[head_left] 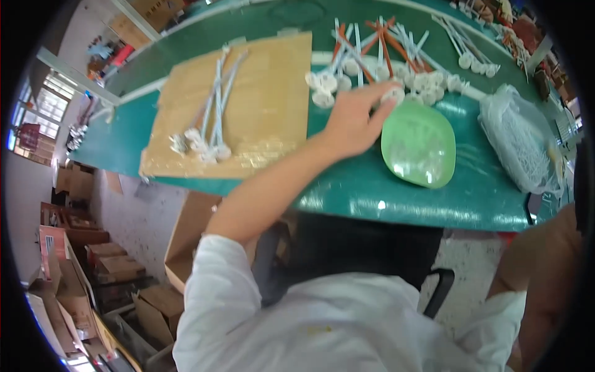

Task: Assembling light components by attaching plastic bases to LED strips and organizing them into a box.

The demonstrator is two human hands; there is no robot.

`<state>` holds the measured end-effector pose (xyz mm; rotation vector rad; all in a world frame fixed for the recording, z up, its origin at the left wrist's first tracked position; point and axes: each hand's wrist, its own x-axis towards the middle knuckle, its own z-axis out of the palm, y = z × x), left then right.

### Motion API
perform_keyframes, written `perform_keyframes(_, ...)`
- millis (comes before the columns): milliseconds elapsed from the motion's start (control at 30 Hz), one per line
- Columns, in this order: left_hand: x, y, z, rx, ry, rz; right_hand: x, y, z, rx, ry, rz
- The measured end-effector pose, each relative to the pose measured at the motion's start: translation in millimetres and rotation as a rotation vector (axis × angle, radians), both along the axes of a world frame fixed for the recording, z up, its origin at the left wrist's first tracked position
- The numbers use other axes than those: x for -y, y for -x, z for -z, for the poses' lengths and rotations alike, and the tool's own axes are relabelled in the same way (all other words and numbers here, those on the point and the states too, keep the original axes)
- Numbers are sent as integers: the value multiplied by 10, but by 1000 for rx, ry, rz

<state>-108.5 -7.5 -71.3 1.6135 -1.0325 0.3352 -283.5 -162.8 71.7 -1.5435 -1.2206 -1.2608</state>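
Observation:
My left hand [359, 121] reaches across the table, thumb and fingers closed around the white round end [392, 95] of a thin stick. That stick belongs to a bunch of pale and orange sticks [384, 46] with white round ends, lying at the far side. Just beside my thumb is a shallow green dish [418, 146] with a glossy surface; what it holds I cannot make out. My right forearm [536, 266] runs up along the right edge, and its hand is out of the picture.
A flat cardboard sheet [266, 111] lies to the left, bearing several round-ended sticks [214, 118]. At the right sits a clear plastic bag [520, 142] of thin white strands. More sticks [471, 53] lie at the far right. Cardboard boxes [118, 266] stand on the floor at left.

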Motion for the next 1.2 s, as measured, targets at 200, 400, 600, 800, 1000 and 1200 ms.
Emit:
perform_keyframes(200,59,52,-78,18,28,-6,457,127,143,-317,-91,436)
perform_keyframes(400,-80,17,-13,61,1,-74,290,-721,926,-1066,344,473)
perform_keyframes(600,-13,74,11,122,-87,-6,338,-737,973,-1104,426,437)
perform_keyframes(800,49,15,82,217,-120,66,117,-688,1344,-1017,453,574)
perform_keyframes(1000,-10,20,75,143,-196,73,48,-674,1404,-1083,409,595)
perform_keyframes(1200,-20,6,65,114,-255,87,201,-673,1292,-1039,366,410)
